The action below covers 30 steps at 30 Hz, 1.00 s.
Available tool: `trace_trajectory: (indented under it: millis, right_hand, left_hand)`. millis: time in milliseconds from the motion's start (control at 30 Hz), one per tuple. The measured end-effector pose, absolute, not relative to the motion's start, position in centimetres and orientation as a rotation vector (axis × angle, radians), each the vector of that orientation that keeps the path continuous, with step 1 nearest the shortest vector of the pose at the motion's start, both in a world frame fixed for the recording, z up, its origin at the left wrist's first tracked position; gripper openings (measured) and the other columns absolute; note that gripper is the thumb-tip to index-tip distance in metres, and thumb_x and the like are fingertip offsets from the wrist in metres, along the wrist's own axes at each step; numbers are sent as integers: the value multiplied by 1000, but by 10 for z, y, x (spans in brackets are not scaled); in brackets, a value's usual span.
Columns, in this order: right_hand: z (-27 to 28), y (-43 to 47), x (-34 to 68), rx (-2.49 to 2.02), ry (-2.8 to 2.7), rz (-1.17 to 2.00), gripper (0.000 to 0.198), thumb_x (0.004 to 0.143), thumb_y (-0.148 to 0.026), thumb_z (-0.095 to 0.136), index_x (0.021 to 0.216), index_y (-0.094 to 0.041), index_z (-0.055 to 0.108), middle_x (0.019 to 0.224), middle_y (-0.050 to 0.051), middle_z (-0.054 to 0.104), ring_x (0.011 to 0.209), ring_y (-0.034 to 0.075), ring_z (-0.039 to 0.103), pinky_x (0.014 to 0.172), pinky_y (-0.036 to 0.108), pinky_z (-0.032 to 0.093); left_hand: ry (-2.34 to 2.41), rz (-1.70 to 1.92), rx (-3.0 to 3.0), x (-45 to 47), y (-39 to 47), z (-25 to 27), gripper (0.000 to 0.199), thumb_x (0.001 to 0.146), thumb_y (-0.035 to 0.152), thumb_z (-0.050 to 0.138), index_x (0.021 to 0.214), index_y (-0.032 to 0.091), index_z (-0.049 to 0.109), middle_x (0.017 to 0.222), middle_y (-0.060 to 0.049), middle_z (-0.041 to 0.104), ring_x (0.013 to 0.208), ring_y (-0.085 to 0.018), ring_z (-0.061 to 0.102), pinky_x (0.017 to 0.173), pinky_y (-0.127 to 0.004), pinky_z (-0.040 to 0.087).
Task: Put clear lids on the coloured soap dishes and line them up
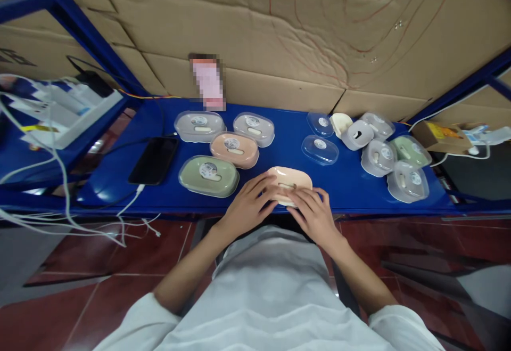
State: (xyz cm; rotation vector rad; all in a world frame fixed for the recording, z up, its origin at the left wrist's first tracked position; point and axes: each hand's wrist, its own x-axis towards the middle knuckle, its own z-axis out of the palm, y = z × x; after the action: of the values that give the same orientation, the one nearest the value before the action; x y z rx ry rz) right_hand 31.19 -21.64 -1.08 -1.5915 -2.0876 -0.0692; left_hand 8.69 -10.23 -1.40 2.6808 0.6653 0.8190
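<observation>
At the front edge of the blue table, a peach oval plastic dish (293, 174), which looks like a soap dish, lies between my hands with its inner side up. My left hand (251, 202) holds its left side, fingers reaching over the rim. My right hand (313, 210) grips the right side, its fingertips over the middle and partly hiding a slot there. Left of them stand lidded boxes of the same shape: a green one (207, 178), a peach one (235, 151) and two greyish ones. Two loose clear lids (320, 149) lie behind and right of my right hand.
Several more boxes (379, 156) cluster on the right, beside a cream piece (341, 123). A black phone (154, 160) with a white cable lies at left; a blurred upright screen (208, 82) leans against the cardboard (239, 26). Blue metal posts flank the table (279, 127).
</observation>
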Motion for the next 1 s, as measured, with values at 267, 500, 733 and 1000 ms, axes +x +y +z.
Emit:
trace_trajectory:
  millis: [267,500,733,1000]
  right_hand:
    - [-6,-198,348,-1563,-2124,-65,49,111,-32,51,159,-42,54,151,3,68,142,30,63,117,59,45]
    - [-6,-133,433,-1940,-1813,-157,60,104,-54,59,157,-27,58,161,19,57,153,46,49,118,75,44]
    - [0,-172,377,-1559,-1908,114,47,112,-37,52,159,-34,55,155,7,65,148,28,57,126,55,48]
    - [-12,-197,330,-1406,-2173,-128,72,105,-29,67,170,-36,38,175,10,40,165,34,33,128,59,45]
  left_hand:
    - [631,818,2652,88,-105,-14,30,103,16,62,132,22,67,157,-11,60,157,-29,47,129,-52,47]
    - [736,851,2438,82,-107,-12,19,97,22,69,116,21,66,168,-15,39,158,-32,46,126,-49,50]
    - [826,832,2261,84,-103,-20,77,96,31,78,161,29,36,173,-16,35,163,-33,38,130,-50,44]
    - [784,802,2232,84,-98,-23,77,100,42,76,164,33,35,170,-13,41,160,-31,42,133,-51,39]
